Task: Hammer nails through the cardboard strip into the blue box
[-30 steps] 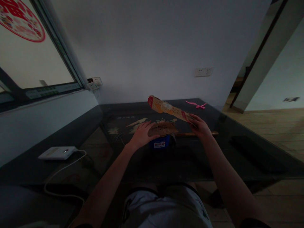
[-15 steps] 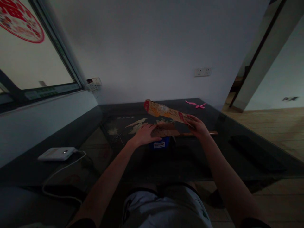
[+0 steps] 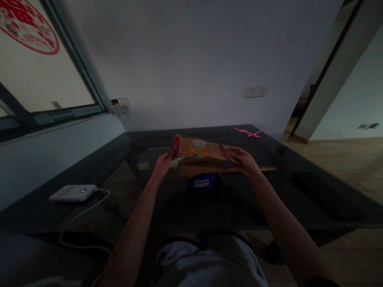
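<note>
A printed piece of cardboard, patterned in yellow and orange with red ends, spans my two hands above the table. My left hand is closed on its left end, and my right hand grips its right end. Just below it is a plain brown cardboard part with ragged edges; whether the two are joined I cannot tell. Under that shows a blue container with a white label, its top hidden. A thin brown bar sticks out to the right, behind my right hand.
The dark, glossy table meets the wall at the back. A white power bank with a white cable lies left. A pink ribbon rests at the back right, a flat black object at the right edge.
My left hand has moved from the lower brown cardboard to the printed cardboard's left end. The printed cardboard's left end has come down and left, so the piece is less tilted.
</note>
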`<state>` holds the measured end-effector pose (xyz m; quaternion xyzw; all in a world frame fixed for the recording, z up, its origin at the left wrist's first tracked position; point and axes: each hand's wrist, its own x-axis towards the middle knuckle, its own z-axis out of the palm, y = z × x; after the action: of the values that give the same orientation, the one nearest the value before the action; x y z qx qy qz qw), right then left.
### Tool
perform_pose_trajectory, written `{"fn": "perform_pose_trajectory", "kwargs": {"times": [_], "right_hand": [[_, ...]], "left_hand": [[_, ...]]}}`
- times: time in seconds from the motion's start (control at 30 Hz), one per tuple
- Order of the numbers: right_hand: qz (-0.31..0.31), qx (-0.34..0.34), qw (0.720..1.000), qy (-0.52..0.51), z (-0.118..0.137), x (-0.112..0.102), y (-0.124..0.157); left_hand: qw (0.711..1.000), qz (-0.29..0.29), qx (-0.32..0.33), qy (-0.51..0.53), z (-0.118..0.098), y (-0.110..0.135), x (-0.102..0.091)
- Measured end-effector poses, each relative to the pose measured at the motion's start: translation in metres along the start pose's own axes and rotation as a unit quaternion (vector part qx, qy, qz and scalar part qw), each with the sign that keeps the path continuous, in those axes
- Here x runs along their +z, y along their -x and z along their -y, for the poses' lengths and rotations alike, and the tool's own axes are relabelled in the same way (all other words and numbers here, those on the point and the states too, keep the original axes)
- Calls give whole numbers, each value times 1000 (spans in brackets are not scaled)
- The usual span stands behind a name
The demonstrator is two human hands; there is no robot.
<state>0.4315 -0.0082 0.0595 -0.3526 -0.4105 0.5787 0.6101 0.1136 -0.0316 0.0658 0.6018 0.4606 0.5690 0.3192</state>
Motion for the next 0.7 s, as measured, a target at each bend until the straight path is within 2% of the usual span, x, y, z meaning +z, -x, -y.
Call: {"fn": "perform_pose_trajectory", "kwargs": {"times": [0.07,0.13,0.23,0.33,0.43,0.53,0.7], "right_hand": [[31,-13,999,19,-2,5,1],[63,-23,996,50,-4,10,2],[96,-42,988,117,-7,16,1],[103,-74,972,198,-9,20,0],[83,-123,943,298,-8,22,1],[72,-172,902,389,-6,23,1],[61,-215,836,502,-7,17,-4]], "left_hand": [[991,-29,-55,117,4,0,-6],[980,-28,-79,183,6,1,-8],[979,-27,-76,186,6,5,-11],[983,-27,-85,161,5,8,-16],[983,-21,-104,147,6,10,-22],[986,-22,-123,115,9,11,-26],[989,-6,-143,41,14,13,-28]]}}
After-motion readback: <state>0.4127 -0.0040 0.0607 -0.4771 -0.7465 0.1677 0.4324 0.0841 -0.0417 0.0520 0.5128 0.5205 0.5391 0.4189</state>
